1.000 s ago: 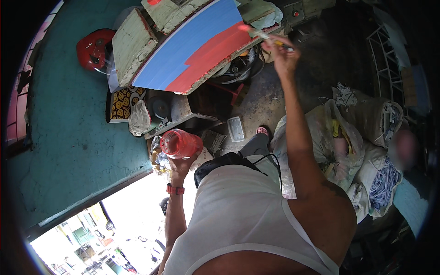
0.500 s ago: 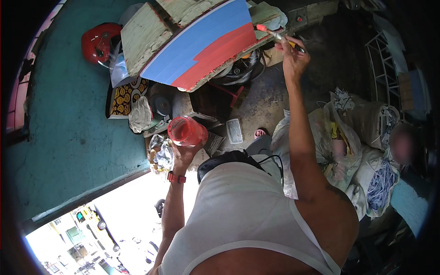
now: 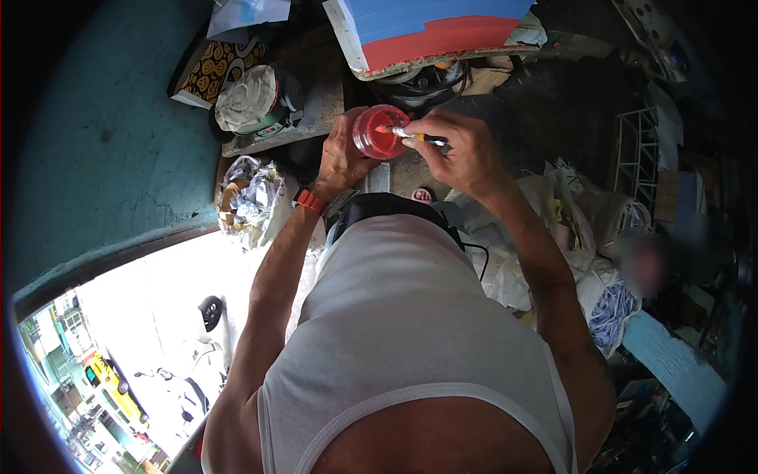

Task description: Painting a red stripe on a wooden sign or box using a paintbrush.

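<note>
My left hand [image 3: 344, 158] is wrapped round a clear jar [image 3: 371, 142] with red paint inside, held in front of my waist. Between the fingers of my right hand [image 3: 462, 150] is a paintbrush [image 3: 422, 138] with a yellow and black handle. Its red-coated bristles are at the jar's mouth; whether they touch the paint I cannot tell. Beyond the hands stands a board [image 3: 442, 35] painted blue above and red below, its upper part cut off by the picture's edge. A pale strip runs down its left end.
A wooden shelf [image 3: 316, 122] on the left bears a cloth-covered object [image 3: 246, 99]. Below it hangs a bag of crumpled plastic [image 3: 257, 197]. Large sacks [image 3: 608, 308] crowd the right side. A teal wall [image 3: 103, 174] stands at the left, beside a bright opening.
My right hand has come down from the board's right end, bringing the brush to the jar. My left hand has moved the jar up and right. The view has shifted, so the board sits higher.
</note>
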`<state>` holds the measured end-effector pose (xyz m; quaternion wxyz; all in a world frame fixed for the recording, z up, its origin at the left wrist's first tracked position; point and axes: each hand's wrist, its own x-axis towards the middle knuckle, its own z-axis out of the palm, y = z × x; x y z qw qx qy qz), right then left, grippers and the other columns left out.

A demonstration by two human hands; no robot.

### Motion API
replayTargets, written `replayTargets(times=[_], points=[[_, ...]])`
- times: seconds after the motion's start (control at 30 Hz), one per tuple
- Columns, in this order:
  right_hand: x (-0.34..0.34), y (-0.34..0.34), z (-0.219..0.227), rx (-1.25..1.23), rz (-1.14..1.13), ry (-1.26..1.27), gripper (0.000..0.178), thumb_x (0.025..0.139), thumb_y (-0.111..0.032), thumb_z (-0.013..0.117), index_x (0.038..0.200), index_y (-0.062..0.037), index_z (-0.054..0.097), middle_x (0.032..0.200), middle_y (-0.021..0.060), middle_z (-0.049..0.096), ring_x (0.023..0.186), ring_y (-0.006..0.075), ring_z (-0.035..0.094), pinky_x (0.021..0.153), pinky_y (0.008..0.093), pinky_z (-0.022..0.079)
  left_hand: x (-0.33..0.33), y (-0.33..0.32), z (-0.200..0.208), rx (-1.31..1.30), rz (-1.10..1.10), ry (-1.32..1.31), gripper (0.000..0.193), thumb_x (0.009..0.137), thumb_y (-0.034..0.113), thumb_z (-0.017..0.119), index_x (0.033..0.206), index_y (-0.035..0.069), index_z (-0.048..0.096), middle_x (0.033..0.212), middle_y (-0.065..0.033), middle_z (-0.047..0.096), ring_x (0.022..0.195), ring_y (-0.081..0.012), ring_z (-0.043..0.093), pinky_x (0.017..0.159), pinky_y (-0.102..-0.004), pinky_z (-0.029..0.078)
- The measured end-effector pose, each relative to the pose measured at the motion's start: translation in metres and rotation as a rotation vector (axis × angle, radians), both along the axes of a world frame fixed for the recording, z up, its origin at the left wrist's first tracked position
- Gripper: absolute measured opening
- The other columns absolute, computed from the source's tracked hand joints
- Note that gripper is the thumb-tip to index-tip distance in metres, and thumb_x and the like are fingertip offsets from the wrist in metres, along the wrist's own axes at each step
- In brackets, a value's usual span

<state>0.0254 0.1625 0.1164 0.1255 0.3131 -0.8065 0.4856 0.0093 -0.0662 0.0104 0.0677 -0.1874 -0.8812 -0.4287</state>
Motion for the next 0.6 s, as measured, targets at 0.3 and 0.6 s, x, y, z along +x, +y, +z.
replayTargets(times=[0.3, 0.6], points=[[0.024, -0.071, -0.026, 0.149, -0.175, -0.156, 0.013, 0.076, -0.003, 0.074, 0.088, -0.0051, 0.070, 0.079, 0.0108, 0.065, 0.064, 0.0294, 0.066, 0.058, 0.0347, 0.054, 0.009, -0.056, -0.009, -0.015, -0.159, 0.078, 0.084, 0.064, 0.026, 0.086, 0.133, 0.007, 0.042, 0.124, -0.0157, 0.054, 0.115, -0.0375, 0.056, 0.094, -0.0454, 0.049], [0.043, -0.095, -0.047, 0.221, -0.291, -0.122, 0.012, 0.078, -0.008, 0.076, 0.088, -0.0018, 0.073, 0.074, 0.0075, 0.067, 0.064, 0.0139, 0.065, 0.057, 0.0281, 0.050, 0.014, -0.074, -0.025, -0.037, -0.210, 0.067, 0.078, 0.066, 0.019, 0.085, 0.132, 0.006, 0.045, 0.121, -0.0164, 0.057, 0.111, -0.0371, 0.059, 0.092, -0.0438, 0.052]])
